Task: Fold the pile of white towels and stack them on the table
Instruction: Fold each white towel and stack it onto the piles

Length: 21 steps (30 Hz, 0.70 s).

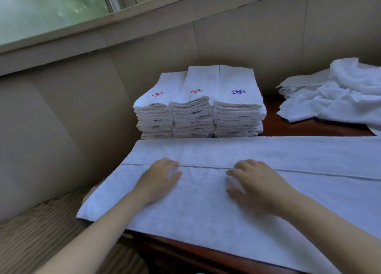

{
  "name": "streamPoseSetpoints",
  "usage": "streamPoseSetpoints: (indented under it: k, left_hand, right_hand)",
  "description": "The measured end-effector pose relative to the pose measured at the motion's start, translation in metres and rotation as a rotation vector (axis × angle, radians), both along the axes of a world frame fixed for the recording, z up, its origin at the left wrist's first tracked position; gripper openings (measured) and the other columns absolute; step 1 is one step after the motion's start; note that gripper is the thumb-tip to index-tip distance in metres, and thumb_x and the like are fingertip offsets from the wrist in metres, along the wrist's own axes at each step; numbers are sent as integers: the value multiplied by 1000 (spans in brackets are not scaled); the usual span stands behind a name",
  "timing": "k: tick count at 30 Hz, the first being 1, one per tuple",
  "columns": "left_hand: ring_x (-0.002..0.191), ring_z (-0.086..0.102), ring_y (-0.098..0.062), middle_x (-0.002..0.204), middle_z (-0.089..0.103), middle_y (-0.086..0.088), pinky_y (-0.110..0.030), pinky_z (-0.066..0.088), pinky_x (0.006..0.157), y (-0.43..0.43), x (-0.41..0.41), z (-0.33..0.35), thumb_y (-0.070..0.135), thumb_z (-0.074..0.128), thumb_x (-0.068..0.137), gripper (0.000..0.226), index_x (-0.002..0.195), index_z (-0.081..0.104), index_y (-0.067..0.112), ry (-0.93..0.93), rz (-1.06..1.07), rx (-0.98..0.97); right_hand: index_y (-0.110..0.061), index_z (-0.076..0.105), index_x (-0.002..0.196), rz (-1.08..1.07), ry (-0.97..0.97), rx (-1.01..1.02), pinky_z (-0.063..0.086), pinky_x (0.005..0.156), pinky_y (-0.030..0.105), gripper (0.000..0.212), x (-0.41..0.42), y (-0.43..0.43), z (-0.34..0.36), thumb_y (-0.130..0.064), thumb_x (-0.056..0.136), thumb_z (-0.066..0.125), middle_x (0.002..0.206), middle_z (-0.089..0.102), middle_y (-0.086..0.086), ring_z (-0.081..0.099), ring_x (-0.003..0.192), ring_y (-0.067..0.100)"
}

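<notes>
While the left hand (158, 180) and right hand (254, 184) press palm-down on the towel (202, 207), fingers loosely spread, its long axis runs crosswise beneath both. The fold edge (206, 167) lies at the fingertips. One short end lies just outside the left hand; the other passes the right hand, out of view. Stacks (198, 109) stand just beyond the fingertips, the pile (334, 96) beyond-right. Judgement: the open room on the table (309, 127) lies rightward.
</notes>
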<state>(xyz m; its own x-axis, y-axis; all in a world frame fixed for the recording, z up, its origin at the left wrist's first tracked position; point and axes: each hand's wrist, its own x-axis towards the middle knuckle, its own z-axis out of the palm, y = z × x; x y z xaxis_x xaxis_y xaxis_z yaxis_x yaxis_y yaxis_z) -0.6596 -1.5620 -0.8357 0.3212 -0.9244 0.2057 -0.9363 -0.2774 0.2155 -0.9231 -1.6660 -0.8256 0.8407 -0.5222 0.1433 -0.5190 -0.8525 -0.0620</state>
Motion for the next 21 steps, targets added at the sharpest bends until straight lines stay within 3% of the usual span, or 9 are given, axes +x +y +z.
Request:
streamPoseSetpoints:
  k: [2,5,7,9,12,15,17,19,21]
  left_hand:
    - [129,29,2,134,33,25,-9,20,101,38,-11,1,50,42,96,45,137,44,35,10,-193,96]
    - [130,20,3,139,23,23,-17,14,108,93,-14,-4,67,40,83,65,142,33,42,-16,-249,186]
    - [120,30,1,131,38,13,-25,29,104,121,-15,-6,69,38,82,66,138,43,36,-107,-250,124]
    - [94,46,-4,104,58,4,-24,47,81,137,-18,-7,61,34,92,54,118,62,23,-252,-292,-44]
    - [58,53,-15,71,58,-1,-23,46,48,138,-17,-3,38,26,102,48,85,63,13,-449,-406,-209]
    - [47,55,-18,60,59,-2,-24,43,41,134,-14,1,11,37,83,10,87,45,15,-628,-445,-288]
    - [53,60,-17,63,64,-3,-28,47,51,137,-4,5,13,35,64,26,89,43,15,-682,-361,-324]
    - [69,58,-17,73,68,-3,-28,44,62,143,14,10,11,34,60,34,90,49,17,-624,-224,-328]
    - [71,58,-20,75,66,2,-28,42,63,149,34,26,4,40,63,31,81,53,27,-307,-6,-243]
  right_hand:
    - [-38,25,146,214,72,156,12,115,33,68,6,24,0,-69,87,36,151,26,-5,18,141,14]
    - [-43,13,147,323,161,232,1,115,39,78,10,48,-3,-78,80,36,157,8,-7,3,144,13]
    - [-41,23,143,332,167,213,8,115,38,76,8,54,-1,-78,79,39,154,16,-8,10,142,13]
    - [-34,35,131,321,127,161,25,107,33,57,6,57,2,-66,85,42,141,32,-7,29,133,14]
    - [-20,38,116,277,114,-33,33,74,32,27,8,68,6,-17,89,42,115,42,1,47,105,25]
    - [-16,32,123,190,158,-134,30,70,32,46,8,73,6,-2,82,42,115,40,5,46,100,26]
    - [-19,29,126,99,133,-132,31,69,33,48,4,69,10,-6,82,46,116,40,5,48,103,27]
    - [-21,31,122,21,103,-50,34,65,31,45,-2,60,20,-12,81,48,111,41,2,52,103,27]
    - [-23,35,117,-59,71,62,39,63,32,41,-10,49,33,-15,78,47,107,48,0,56,99,27]
